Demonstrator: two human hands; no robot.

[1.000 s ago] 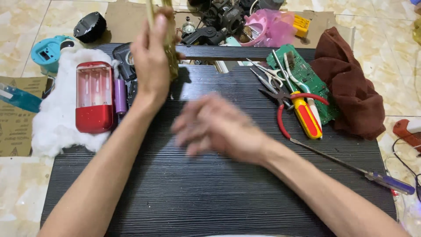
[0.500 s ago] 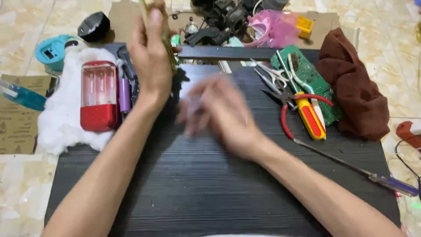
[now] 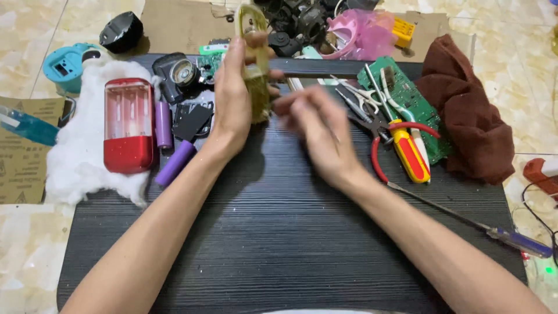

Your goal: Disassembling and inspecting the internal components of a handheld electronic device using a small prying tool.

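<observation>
My left hand (image 3: 232, 99) holds a yellowish-green paddle-shaped part (image 3: 254, 58) upright above the far side of the black ribbed mat (image 3: 279, 232). My right hand (image 3: 317, 131) is blurred just to its right, fingers reaching toward the lower end of that part; whether they touch it is unclear. To the left lie a red and clear plastic housing (image 3: 128, 125) on white cotton wool (image 3: 75, 163) and two purple cylindrical cells (image 3: 164, 125) (image 3: 176, 163). Small black parts (image 3: 192, 119) sit behind my left wrist.
Right of my hands lie a green circuit board (image 3: 407, 96), red-handled pliers (image 3: 386, 125), a yellow and red screwdriver (image 3: 410, 154), tweezers, and a long blue-handled screwdriver (image 3: 517, 241). A brown cloth (image 3: 471, 125), a teal part (image 3: 67, 67), sandpaper (image 3: 17, 168) and a pink part (image 3: 363, 35) surround the mat.
My right hand has risen from the middle of the mat toward the part in my left hand. My left hand keeps its hold with little shift.
</observation>
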